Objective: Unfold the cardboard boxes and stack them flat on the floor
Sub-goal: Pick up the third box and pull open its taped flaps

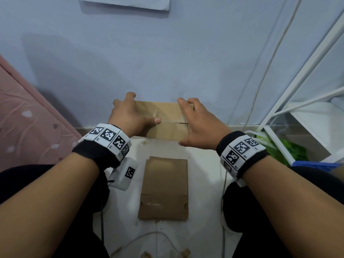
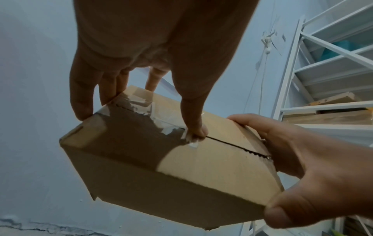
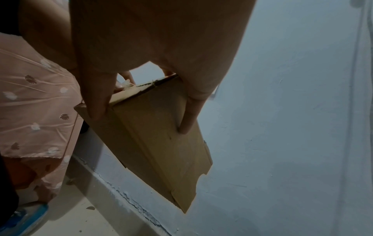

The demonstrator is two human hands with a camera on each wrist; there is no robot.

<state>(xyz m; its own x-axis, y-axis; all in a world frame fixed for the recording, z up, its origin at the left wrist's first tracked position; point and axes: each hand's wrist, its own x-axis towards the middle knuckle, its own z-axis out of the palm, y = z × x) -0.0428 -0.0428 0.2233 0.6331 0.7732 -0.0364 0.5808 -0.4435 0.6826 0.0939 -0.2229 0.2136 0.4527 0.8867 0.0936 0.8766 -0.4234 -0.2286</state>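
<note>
both hands, left (image 1: 128,116) & right (image 1: 197,123), clamp a closed box (image 1: 167,125), l thumb on its seam. below them one flat box (image 1: 164,189) on floor (image 1: 201,183); this one's unopened.

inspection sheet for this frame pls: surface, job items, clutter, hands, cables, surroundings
Surface: pale floor, small cardboard scraps near the bottom edge.
Job's things: closed cardboard box held in the air, torn tape on its top seam; flattened box lying on the floor.
Clutter: scraps only.
Grippers: left hand grips the box's left end, thumb at the seam; right hand grips the right end.
Cables: white cable down the wall; another on the floor.
Surroundings: blue wall, white rack, pink fabric.
</note>
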